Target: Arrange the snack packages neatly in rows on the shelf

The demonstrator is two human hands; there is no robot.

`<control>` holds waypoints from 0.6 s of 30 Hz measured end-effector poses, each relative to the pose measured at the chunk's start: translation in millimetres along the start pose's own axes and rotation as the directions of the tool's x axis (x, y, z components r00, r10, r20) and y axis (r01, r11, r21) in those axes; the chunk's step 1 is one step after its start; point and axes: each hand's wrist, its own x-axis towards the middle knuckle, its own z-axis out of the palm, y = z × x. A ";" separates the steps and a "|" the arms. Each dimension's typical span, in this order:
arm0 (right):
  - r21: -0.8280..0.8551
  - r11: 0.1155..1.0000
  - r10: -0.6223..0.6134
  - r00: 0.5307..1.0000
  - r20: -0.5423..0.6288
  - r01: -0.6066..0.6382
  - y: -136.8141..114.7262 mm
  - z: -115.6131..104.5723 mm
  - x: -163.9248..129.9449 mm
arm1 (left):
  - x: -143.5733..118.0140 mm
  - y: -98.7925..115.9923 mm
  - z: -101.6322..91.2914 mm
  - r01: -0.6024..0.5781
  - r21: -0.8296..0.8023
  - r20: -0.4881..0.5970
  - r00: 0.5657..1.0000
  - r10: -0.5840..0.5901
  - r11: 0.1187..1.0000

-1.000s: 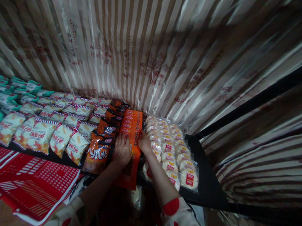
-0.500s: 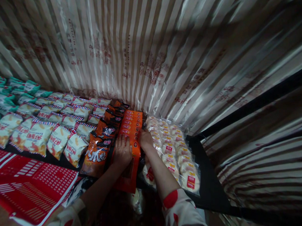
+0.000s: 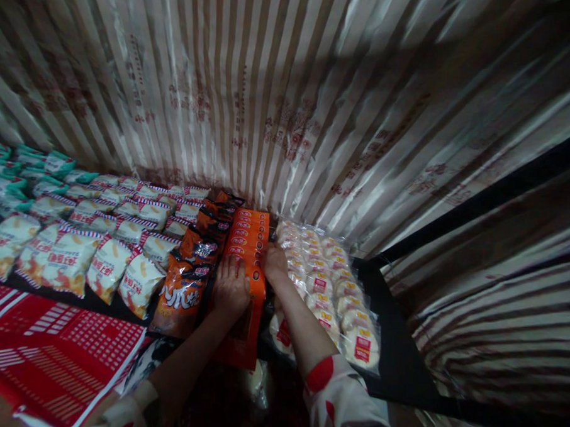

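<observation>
- The left hand (image 3: pixel 230 290) lies flat on the row of orange packets (image 3: pixel 247 256), fingers spread, pressing down and not gripping anything.
- The right hand (image 3: pixel 274 264) is at the right edge of the same row, fingers bent against the packets; I cannot tell if it pinches one or just pushes.
- Since a second ago, both hands have barely moved. The right hand has slid a tiny bit up the row, and the left hand stays in the same spot on it.
- That tells me the row is being squeezed and patted straight, and it already looks neat.
- Both arms reach forward from the bottom of the view, with white sleeves that have red spots. The wrists are low and the palms face down.
- The orange row sits on a dark shelf (image 3: pixel 395 353), running from the hands back to the striped shiny curtain (image 3: pixel 280 100).
- Just left of it is a row of dark orange snack bags (image 3: pixel 187 293), touching it.
- Just right are clear bags of round white cakes (image 3: pixel 330 287).
- Further left are white snack bags (image 3: pixel 102 259), then green bags (image 3: pixel 9 175).
- A red basket (image 3: pixel 59 355) is low on the left.
</observation>
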 end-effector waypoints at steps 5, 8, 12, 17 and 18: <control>0.038 0.998 0.043 0.999 0.008 -0.043 0.0 0.1 -0.1 | 2.0 1.8 -1.5 0.007 0.012 -0.009 1.000 -0.006 1.000; 0.057 0.995 0.076 0.997 0.000 -0.076 -0.1 -0.1 1.0 | 3.6 3.2 -1.4 0.011 0.029 -0.001 1.000 -0.011 1.000; 0.069 0.994 0.087 0.996 0.007 -0.088 -0.3 0.4 2.7 | 5.4 3.8 -0.6 0.010 0.022 0.003 1.000 -0.010 1.000; 0.064 0.993 0.104 0.995 0.003 -0.104 -1.0 0.6 4.8 | 6.5 6.3 0.2 0.029 0.008 0.023 0.999 -0.029 1.000; 0.064 0.992 0.107 0.994 0.003 -0.107 -1.1 0.6 5.2 | 6.4 7.0 0.4 0.033 0.011 0.020 0.999 -0.033 0.999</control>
